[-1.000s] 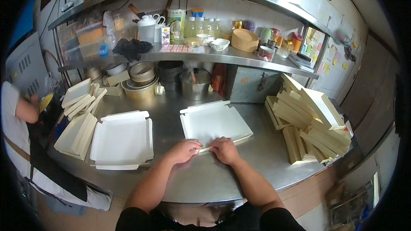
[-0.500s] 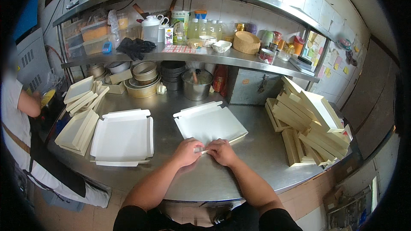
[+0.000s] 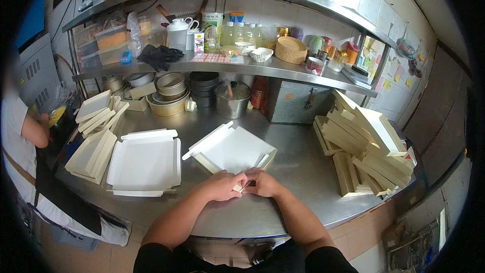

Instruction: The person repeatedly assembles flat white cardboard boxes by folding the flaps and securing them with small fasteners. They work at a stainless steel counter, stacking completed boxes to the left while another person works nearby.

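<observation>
A partly folded white cardboard box tray (image 3: 230, 146) lies turned cornerwise on the steel table in front of me. Its nearest corner is between my hands. My left hand (image 3: 226, 184) grips that corner from the left, fingers closed on the card. From the right, my right hand (image 3: 261, 182) pinches the same corner, its fingers bent round the edge. The tray's near and right walls stand up; the flap at its far left sticks out. Left of it lies another white box blank (image 3: 145, 162) with its side walls partly raised.
Folded box trays (image 3: 366, 146) are heaped on the table's right side, more (image 3: 93, 154) on the left. Behind stand a lidded pot (image 3: 233, 102), cake tins (image 3: 171, 93) and a grey metal box (image 3: 293, 102) under a steel shelf (image 3: 202, 65). A co-worker (image 3: 25, 146) stands at far left.
The box tray has been turned, so a corner now points toward me. Its right wall now stands up, and both hands have shifted slightly right and nearer to me.
</observation>
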`<state>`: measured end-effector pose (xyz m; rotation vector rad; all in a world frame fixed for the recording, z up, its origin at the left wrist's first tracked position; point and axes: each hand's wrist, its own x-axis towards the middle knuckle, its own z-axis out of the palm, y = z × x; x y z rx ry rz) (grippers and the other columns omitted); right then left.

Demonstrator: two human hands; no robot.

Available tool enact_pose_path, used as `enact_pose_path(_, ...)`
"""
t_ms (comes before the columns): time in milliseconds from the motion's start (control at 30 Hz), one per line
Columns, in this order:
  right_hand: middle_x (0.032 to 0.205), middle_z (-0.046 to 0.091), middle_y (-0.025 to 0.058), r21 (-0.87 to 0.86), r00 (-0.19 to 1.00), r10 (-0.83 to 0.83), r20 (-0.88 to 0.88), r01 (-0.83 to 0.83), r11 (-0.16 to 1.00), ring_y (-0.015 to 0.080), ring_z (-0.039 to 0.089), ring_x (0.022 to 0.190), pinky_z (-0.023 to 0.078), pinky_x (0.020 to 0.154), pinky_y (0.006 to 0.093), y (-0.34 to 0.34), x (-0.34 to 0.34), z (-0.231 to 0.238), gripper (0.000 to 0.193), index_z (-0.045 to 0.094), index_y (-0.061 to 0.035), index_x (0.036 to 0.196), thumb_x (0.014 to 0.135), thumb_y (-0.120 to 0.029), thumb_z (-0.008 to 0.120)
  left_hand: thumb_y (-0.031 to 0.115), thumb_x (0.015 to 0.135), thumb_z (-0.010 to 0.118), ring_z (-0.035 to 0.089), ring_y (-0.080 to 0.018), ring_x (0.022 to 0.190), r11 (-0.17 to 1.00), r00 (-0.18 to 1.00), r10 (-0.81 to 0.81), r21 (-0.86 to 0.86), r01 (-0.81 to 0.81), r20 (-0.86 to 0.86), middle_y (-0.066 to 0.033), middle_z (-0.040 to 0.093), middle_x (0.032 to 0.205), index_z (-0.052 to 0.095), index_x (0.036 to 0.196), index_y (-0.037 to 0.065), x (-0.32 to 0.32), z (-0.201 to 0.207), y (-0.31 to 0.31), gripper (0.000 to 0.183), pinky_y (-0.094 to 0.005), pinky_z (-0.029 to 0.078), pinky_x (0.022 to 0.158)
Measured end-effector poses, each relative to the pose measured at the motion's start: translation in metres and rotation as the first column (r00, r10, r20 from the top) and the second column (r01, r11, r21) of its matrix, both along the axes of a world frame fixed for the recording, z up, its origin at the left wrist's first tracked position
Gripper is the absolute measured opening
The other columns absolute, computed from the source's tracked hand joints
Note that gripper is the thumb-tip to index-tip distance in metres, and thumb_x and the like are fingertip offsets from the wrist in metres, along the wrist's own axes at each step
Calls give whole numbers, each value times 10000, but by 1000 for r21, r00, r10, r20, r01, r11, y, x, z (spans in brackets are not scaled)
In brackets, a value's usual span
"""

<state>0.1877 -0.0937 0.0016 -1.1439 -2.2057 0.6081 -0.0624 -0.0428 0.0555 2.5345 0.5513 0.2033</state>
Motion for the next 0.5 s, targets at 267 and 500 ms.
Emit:
enact_pose_path(267,1214,709,163,-122,984,-171,45,175,977,384,646,1160,526,1031,466,-9,-14,19,582,694,-66,1286,778,-210,940,379,929,837,683,-347,1122,993,988,-116,13,115,105,-83,742,1022,669,1087,147,2,-27,20,327,-479,504,1007)
enact_pose_path(500,1163,746,82,-92,993,-83,87,91,992,331,648,1153,444,1118,466,-11,-10,21,367,785,-128,1124,800,-228,925,393,842,883,648,-247,1127,980,995,-89,181,80,40,17,751,988,855,989,190,-5,-16,23,253,-420,500,983)
